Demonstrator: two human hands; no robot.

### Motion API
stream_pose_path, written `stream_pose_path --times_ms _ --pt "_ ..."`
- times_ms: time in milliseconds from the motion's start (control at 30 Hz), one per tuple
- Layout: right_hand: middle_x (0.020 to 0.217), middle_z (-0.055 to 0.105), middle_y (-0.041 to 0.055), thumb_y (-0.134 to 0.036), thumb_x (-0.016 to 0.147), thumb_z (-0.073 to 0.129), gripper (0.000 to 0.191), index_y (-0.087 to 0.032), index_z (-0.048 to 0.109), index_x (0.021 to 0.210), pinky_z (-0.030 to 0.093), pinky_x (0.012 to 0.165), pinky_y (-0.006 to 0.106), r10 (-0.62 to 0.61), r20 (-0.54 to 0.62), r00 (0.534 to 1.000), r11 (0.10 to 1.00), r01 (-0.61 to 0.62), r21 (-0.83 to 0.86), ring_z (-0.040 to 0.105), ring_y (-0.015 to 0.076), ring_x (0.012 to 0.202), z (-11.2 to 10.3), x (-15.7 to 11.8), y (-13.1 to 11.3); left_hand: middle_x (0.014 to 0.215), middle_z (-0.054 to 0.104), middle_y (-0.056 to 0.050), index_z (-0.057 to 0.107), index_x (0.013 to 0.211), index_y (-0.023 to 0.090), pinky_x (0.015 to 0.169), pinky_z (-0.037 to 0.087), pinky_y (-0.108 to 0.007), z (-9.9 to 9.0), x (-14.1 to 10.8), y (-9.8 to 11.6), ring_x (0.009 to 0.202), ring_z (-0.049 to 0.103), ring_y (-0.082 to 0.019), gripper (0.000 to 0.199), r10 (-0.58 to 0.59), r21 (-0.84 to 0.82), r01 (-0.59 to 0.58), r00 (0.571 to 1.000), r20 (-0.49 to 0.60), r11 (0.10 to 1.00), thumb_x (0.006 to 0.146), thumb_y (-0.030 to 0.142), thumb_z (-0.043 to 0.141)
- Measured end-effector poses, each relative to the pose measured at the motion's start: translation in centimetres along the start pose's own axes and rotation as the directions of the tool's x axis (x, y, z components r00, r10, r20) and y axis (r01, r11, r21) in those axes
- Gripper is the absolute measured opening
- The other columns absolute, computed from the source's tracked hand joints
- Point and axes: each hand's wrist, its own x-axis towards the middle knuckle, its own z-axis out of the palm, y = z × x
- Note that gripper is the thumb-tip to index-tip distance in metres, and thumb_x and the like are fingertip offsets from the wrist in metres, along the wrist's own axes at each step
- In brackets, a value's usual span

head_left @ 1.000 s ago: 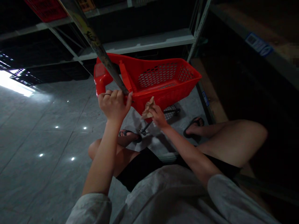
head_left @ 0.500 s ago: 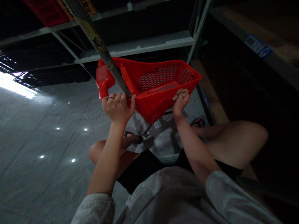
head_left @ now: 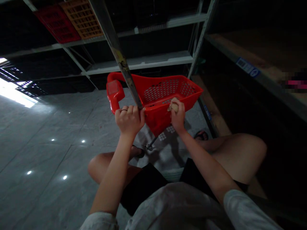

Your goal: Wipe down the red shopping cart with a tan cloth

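Observation:
A small red plastic shopping cart with perforated basket walls stands on the floor between my legs. My left hand is closed over its near rim, beside the foot of a tall, worn metal pole with a yellow sticker. The pole slants up out of view; my fingers partly hide its lower end. In my right hand is a crumpled beige cloth, pressed against the cart's near side just below the rim. The cart's red handle curves out on the left.
Metal shelving runs behind the cart, with a red crate and an orange crate on an upper level. On the right is a wooden shelf with a blue-and-white label. Grey tiled floor extends left.
My right hand has moved left along the cart's near side with the cloth. My left hand stays on the rim. The view has shifted, so the cart and shelving sit lower in it.

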Motion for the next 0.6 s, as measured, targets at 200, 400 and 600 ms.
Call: stream_pose_path --times_ms 200,400,600 --pt "0.112 0.072 0.0108 -0.012 0.077 0.05 0.035 -0.02 0.068 0.106 0.045 0.109 0.049 0.019 0.172 0.985 0.993 0.002 -0.121 0.063 0.0264 0.111 -1.5 4.8 -0.8 0.08 0.071 -0.015 0.07 0.085 0.019 0.074 0.034 -0.045 -0.1 0.8 1.6 0.084 0.062 -0.032 0.042 -0.014 -0.027 0.017 0.995 0.101 0.999 0.102 0.043 0.04" --pt "0.119 0.075 0.0058 -0.017 0.088 0.051 0.042 -0.027 0.067 0.125 0.054 0.101 0.041 -0.172 0.353 0.92 0.977 0.114 0.178 0.068 0.023 0.11 1.9 1.6 -11.0 0.087 0.072 -0.017 0.073 0.096 0.015 0.074 0.037 -0.046 -0.7 1.4 2.0 0.087 0.064 -0.033 0.033 0.057 0.041 -0.066 0.98 0.19 0.997 0.099 0.032 0.045" --pt "0.108 0.075 0.005 -0.021 0.089 0.057 0.033 -0.027 0.066 0.12 0.058 0.095 0.04 -0.245 0.196 0.949 0.948 0.192 0.256 0.07 0.0236 0.104 3.4 7.3 -18.1 0.092 0.073 -0.017 0.075 0.097 0.02 0.073 0.041 -0.045 -0.9 1.1 2.6 0.09 0.065 -0.031 0.027 0.08 0.022 -0.087 0.97 0.228 0.996 0.095 0.022 0.049"
